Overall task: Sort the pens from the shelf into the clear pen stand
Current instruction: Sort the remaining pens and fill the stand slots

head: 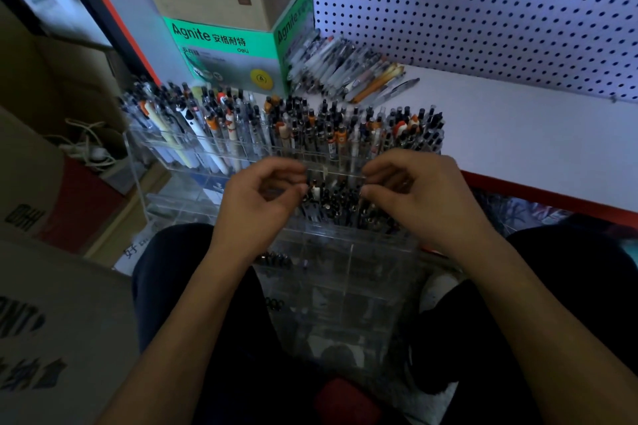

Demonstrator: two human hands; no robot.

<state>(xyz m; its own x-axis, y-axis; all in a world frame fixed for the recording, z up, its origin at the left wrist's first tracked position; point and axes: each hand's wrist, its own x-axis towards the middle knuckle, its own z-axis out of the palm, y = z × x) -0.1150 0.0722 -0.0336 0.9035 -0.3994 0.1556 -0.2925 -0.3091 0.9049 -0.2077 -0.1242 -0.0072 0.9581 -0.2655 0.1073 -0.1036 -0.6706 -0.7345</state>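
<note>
**Q.** Which step of the task is shown?

**A.** Settling pens into the clear pen stand [193,162], judged from the pose. The left hand [257,198] and right hand [419,190] meet over a middle-tier compartment holding dark pens [333,198]. Both sets of fingers are curled inward at the compartment's rim. Whether either pinches a pen cannot be told; the fingertips are blurred and the light is dim.

**Q.** Where are the task's things?

**A.** The stand sits at the near edge of the white shelf [518,128], its lower tiers reaching toward the person's lap. Its far row is packed with upright pens. Unsorted loose pens [341,71] lie in a heap far back on the shelf, just right of the green box [224,52], below the pegboard [483,10].

**Q.** What does the next move call for?

**A.** Probably a reach across the filled rows to the heap, lifting high enough not to catch the upright pen tops.
</note>
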